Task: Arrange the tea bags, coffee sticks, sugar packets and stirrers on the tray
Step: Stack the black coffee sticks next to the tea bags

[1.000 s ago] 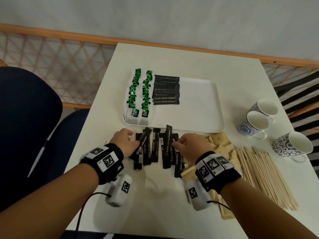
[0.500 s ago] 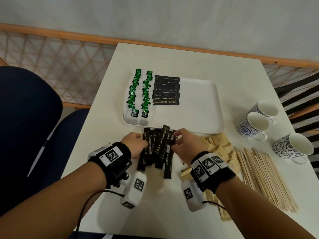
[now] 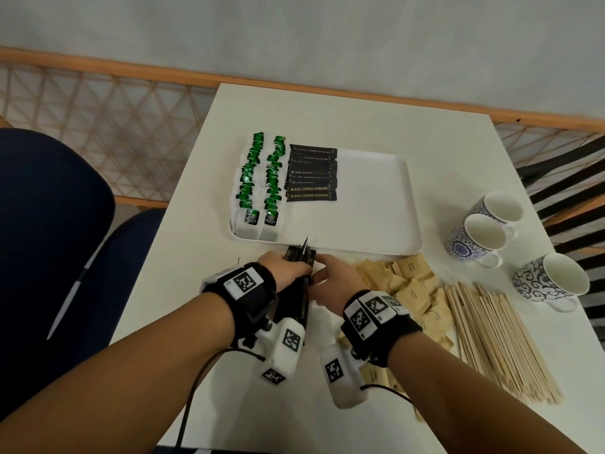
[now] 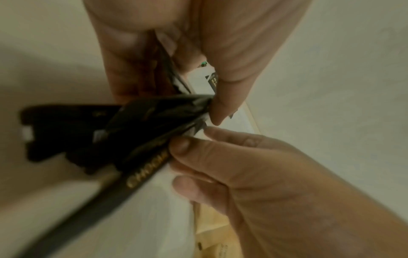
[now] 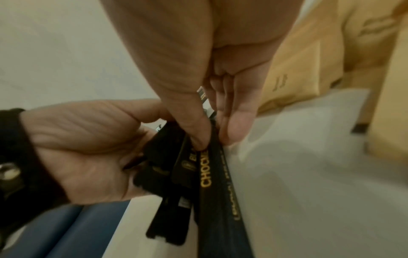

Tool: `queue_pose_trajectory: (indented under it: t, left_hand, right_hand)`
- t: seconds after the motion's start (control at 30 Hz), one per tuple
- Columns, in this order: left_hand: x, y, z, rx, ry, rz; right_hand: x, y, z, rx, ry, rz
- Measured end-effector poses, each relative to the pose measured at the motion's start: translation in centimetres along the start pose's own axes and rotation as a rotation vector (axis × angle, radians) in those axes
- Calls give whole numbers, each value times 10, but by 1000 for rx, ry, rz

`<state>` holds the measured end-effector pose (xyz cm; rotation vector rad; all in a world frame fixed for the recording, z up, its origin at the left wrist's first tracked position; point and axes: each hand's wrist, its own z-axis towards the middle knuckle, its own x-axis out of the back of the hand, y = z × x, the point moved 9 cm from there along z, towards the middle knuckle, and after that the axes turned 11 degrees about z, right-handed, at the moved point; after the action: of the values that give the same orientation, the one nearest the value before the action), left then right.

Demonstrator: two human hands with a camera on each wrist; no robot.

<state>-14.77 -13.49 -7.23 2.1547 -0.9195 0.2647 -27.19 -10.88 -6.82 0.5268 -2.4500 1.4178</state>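
A bundle of black coffee sticks (image 3: 300, 257) stands on edge just before the white tray (image 3: 376, 198), squeezed between both hands. My left hand (image 3: 292, 267) curls round its left side. My right hand (image 3: 320, 274) pinches its right side with thumb and fingers. In the right wrist view the bundle (image 5: 206, 176) shows gold lettering, with the left palm (image 5: 88, 148) beside it. In the left wrist view the sticks (image 4: 143, 125) fan out below my fingers. On the tray lie two rows of green tea bags (image 3: 262, 178) and a stack of black coffee sticks (image 3: 312, 173).
Brown sugar packets (image 3: 409, 283) are heaped right of my right hand, with wooden stirrers (image 3: 501, 339) further right. Three patterned mugs (image 3: 484, 237) stand near the table's right edge. A blue chair (image 3: 49, 240) is at the left.
The loose black sticks that lay spread on the table have been pushed together into one bundle. Both hands moved inward and now meet around it.
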Motion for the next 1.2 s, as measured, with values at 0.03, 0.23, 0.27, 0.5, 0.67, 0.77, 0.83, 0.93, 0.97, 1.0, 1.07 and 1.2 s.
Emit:
queue_pose_trajectory:
  t: [0.03, 0.23, 0.27, 0.5, 0.67, 0.77, 0.83, 0.93, 0.97, 1.0, 1.07, 1.2]
  left_hand:
    - [-2, 2, -1, 0, -4, 8]
    - [-11, 6, 3, -17, -7, -80]
    - [-13, 3, 9, -19, -11, -130]
    - [-9, 4, 6, -43, -58, -177]
    - [7, 2, 8, -102, 3, -184]
    - [26, -3, 12, -110, 93, -171]
    - [35, -5, 13, -111, 135, -185]
    - [38, -4, 15, -124, 123, -231]
    - [38, -4, 14, -131, 117, -235]
    - [40, -3, 14, -137, 115, -230]
    - [43, -2, 12, -155, 123, -212]
    - [47, 4, 9, -203, 123, -181]
  right_hand:
    - [-2, 1, 2, 9, -2, 3]
    - [-1, -6, 0, 114, 37, 68]
    - [1, -8, -1, 129, 42, 87]
    - [-3, -15, -4, 132, 12, 188]
    - [21, -20, -7, 169, 80, 42]
    - [19, -27, -12, 235, -18, -355]
    - [5, -26, -13, 273, -120, -516]
    - [-6, -23, -9, 280, -128, -708]
    - [-5, -26, -7, 293, -109, -741]
    - [-3, -29, -6, 298, -91, -766]
    - [1, -31, -4, 290, -95, -822]
    - [16, -40, -2, 258, -73, -724]
